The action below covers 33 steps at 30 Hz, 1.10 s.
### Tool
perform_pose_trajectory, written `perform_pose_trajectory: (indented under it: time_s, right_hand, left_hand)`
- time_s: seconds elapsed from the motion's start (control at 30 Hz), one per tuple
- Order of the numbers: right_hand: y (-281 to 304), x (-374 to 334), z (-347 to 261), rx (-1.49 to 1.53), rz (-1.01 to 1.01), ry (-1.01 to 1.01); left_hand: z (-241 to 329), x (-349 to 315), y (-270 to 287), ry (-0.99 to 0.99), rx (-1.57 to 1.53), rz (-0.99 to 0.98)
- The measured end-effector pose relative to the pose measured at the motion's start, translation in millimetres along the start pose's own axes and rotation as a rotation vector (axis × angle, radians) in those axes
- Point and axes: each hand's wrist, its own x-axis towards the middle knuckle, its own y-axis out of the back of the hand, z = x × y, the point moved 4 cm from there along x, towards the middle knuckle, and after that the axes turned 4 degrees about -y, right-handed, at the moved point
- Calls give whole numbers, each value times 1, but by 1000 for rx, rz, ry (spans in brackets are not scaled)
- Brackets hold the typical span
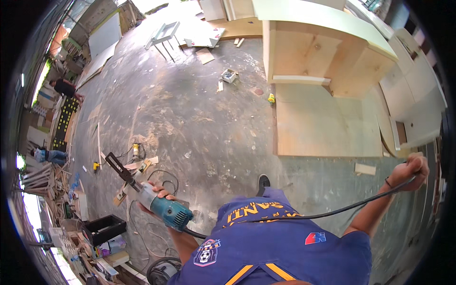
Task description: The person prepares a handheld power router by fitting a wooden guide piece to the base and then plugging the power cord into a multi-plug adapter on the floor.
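My left hand (163,191) is wrapped round the body of a corded power tool (172,212). Its motor housing is teal, its neck is grey, and a dark slotted frame (119,167) sticks out at the front, pointing up and left over the floor. A black cord (349,209) runs from the tool's rear, across the front of my dark blue shirt, to my right. There my right hand (414,172), raised and held far out, is closed round the cord, which stretches nearly taut. What the slotted frame is for cannot be told from here.
A plywood cabinet (313,54) and a flat wooden panel (327,126) stand ahead right. Yellow power tools (137,151), wood strips and loose cables lie on the grey floor (209,123) at left. A black box (104,230) is near lower left. A person (65,89) works far left.
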Motion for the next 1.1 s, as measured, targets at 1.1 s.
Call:
perform_pose_trajectory:
  time_s: [1.1]
  right_hand:
    - [-665, -338, 137, -338, 616, -1729]
  left_hand:
    - [244, 796, 282, -204, -40, 54]
